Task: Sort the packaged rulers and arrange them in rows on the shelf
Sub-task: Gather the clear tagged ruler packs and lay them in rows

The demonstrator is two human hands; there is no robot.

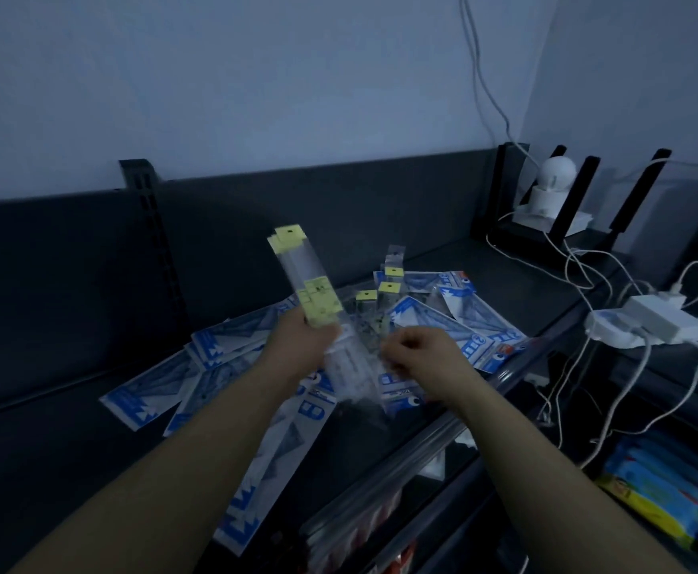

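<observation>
Far left: blue-and-white ruler packs (148,391) are lying flat on the dark shelf (69,449), fanned out and overlapping. One long blue pack (252,503) is running under my left forearm toward the shelf's front edge.

My left hand (297,345) is gripping a bundle of clear ruler packs (297,263) with yellow header cards, fingers wrapping round its middle. The bundle is lifted off the shelf and tilting up and to the left. Its lower end is hanging between my two hands. It's blurry there, so I can't count the packs.

Just behind the bundle, a few more yellow-topped packs (388,290) are sitting on the pile, headers pointing at the back panel.

My right hand (426,354) is hovering just right of the bundle's lower end, fingers curling inward. I can't tell whether it's pinching a clear sleeve or nothing; too blurred.

A second batch of blue packs (442,321) is lying behind and beneath that hand, near the front edge.

Further right, a black router (546,238) with upright antennas is standing in the corner, with a white camera (554,180) sitting behind it. White cables (587,275) are trailing from there to a white power adapter (662,316). Bottom right, colourful packets (662,490) are sitting on a lower level.
</observation>
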